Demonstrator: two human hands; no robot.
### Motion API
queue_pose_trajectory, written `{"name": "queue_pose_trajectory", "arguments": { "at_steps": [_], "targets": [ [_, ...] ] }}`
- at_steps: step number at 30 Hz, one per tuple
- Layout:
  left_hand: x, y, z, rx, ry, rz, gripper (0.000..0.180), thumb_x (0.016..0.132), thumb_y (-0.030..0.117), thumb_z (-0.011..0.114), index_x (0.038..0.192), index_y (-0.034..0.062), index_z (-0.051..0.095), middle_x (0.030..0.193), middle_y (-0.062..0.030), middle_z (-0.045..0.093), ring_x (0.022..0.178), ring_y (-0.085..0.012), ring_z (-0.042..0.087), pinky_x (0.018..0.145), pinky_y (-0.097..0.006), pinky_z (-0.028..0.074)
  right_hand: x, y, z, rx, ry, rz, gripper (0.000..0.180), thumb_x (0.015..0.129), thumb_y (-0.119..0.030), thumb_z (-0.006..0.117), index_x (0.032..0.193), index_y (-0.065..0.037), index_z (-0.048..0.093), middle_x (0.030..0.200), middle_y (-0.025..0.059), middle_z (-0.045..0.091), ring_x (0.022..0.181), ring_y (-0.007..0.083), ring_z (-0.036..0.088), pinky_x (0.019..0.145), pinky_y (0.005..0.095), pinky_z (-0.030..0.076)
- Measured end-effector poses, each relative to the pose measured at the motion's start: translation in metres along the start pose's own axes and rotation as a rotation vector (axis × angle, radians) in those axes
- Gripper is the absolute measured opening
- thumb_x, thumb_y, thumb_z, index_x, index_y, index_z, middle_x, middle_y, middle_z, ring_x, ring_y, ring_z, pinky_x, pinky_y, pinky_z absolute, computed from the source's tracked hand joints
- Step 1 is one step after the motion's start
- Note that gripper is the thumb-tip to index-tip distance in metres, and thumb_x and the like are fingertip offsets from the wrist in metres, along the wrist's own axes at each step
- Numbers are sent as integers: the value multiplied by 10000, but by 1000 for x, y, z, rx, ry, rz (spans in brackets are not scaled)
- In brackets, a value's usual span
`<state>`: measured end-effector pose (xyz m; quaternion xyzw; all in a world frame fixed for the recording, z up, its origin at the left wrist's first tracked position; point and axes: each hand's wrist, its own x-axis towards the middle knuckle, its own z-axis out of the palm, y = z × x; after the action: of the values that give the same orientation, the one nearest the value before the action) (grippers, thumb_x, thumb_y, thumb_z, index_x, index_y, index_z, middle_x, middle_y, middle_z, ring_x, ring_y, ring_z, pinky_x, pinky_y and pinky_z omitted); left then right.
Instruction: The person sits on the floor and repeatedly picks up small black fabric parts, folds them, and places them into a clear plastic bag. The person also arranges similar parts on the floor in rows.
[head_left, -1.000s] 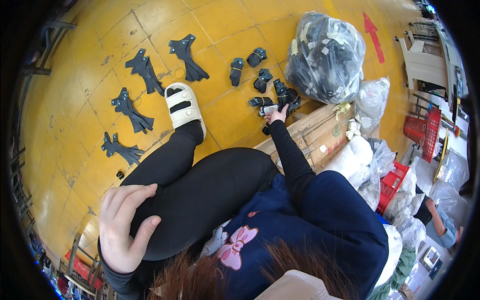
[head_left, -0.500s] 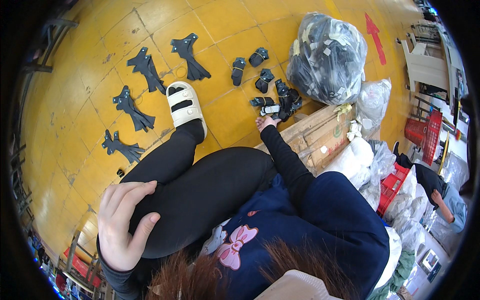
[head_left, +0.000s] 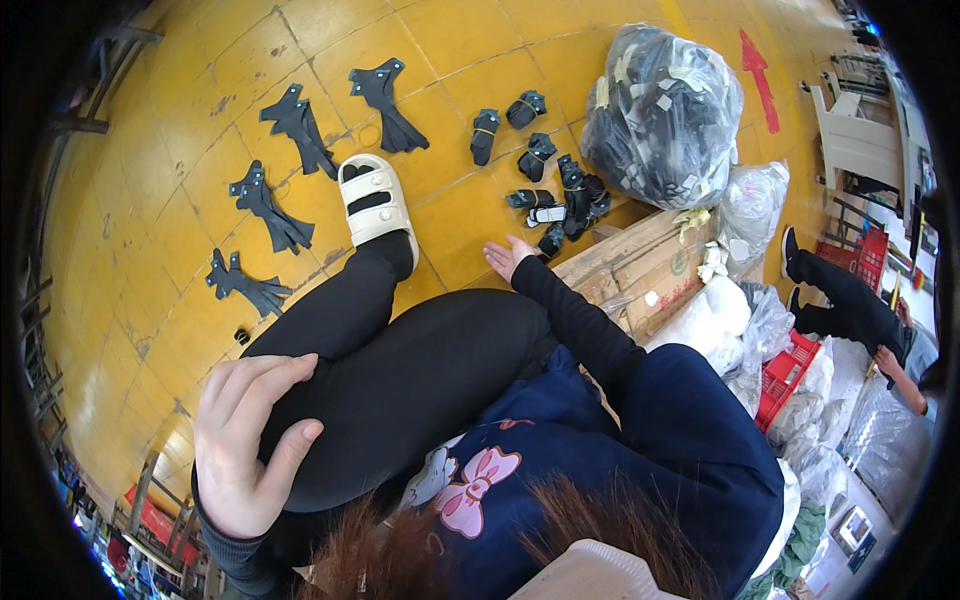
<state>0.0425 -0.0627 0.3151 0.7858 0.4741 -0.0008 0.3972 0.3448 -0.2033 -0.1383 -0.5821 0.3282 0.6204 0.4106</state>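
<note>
My left hand [head_left: 250, 435] rests on my black-clad thigh, its thumb and fingers spread and nothing in it. Over the yellow floor, my right hand [head_left: 510, 257] is open, fingers stretched out and empty. Close to its right lies a small dark bundle [head_left: 551, 239], beside a pile of banded black bundles [head_left: 580, 195] and a white-topped piece [head_left: 546, 214]. Farther off are more rolled bundles of black fabric, such as one [head_left: 484, 136] held by a band. To the left, fanned black fabric strips [head_left: 270, 207] lie in several separate groups on the floor.
A large clear plastic bag [head_left: 660, 115] full of dark pieces stands beyond the cardboard [head_left: 640, 262] on my right. Clear bags and a red crate [head_left: 785, 380] lie farther right, near another person [head_left: 850, 300]. My sandalled foot [head_left: 377, 207] stands between strips and bundles.
My right hand has moved left, away from the bundle pile, and the small bundle beside it shows more fully. My left hand stays put. The person at right has shifted.
</note>
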Motion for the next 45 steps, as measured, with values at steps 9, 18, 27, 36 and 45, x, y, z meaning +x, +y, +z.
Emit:
{"name": "queue_pose_trajectory", "arguments": {
  "at_steps": [9, 18, 27, 36, 45],
  "targets": [
    [-1, -1, 0, -3, -7, 0, 362, 709, 101, 692, 1052, 5, 629, 1002, -128, 617, 946, -315, 544, 866, -373, 422, 5, 1, 3, -85, 7, 38, 430, 994, -322, 394, 1262, 15, 390, 1270, 201, 540, 1135, 313, 547, 973, 377, 445],
    [0, 0, 0, 2, -8, 2, 360, 712, 108, 695, 1052, 8, 630, 1006, -127, 614, 945, -312, 541, 863, -375, 422, 11, 0, -2, -87, 2, 25, 412, 983, -317, 428, 1238, 6, 406, 1247, 191, 554, 1118, 311, 558, 954, 370, 454],
    [-1, -1, 0, 14, -7, 6, 370, 695, 107, 702, 1044, 6, 630, 1008, -124, 617, 939, -310, 543, 855, -370, 426, -15, -3, 22, -315, -224, 41, 358, 954, -330, 490, 1185, -57, 475, 1096, 144, 617, 997, 243, 586, 844, 336, 478],
    [1, 0, -1, 5, -20, -8, 371, 696, 108, 701, 1046, 5, 631, 1000, -122, 621, 944, -304, 547, 858, -369, 427, 3, -8, 24, -267, -227, -63, 281, 918, -257, 573, 1147, -109, 504, 928, 110, 638, 821, 202, 599, 684, 311, 483],
    [1, 0, 0, 15, -14, 3, 360, 718, 129, 698, 1049, 4, 630, 1001, -122, 622, 939, -302, 550, 851, -363, 429, 16, -31, 28, -182, -73, -316, 204, 915, -193, 558, 1092, -91, 548, 781, 75, 636, 658, 175, 600, 554, 285, 453]
  ]
}}
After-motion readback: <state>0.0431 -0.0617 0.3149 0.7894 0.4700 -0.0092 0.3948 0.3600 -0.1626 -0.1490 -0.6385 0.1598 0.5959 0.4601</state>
